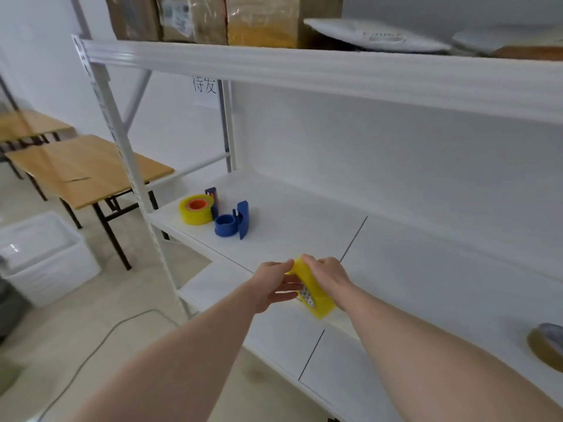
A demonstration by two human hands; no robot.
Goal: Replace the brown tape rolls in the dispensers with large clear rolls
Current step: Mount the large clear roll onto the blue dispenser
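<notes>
Both my hands hold a large yellowish clear tape roll (pixel 315 295) just above the front edge of the white shelf (pixel 304 226). My right hand (pixel 329 274) grips its rim from the right, and my left hand (pixel 275 283) pinches its top edge with the other fingers reaching toward its core. An empty blue dispenser (pixel 233 220) stands at the shelf's left end. Beside that one, a second blue dispenser (pixel 212 197) carries a large clear roll (pixel 196 209) with an orange core. A brown tape roll (pixel 547 345) lies at the far right of the shelf.
Cardboard boxes (pixel 213 18) and white mail bags (pixel 377 35) fill the upper shelf. Wooden tables (pixel 82 169) stand to the left, with a white plastic bin (pixel 45 257) on the floor. A cable (pixel 100 342) runs across the floor below the rack.
</notes>
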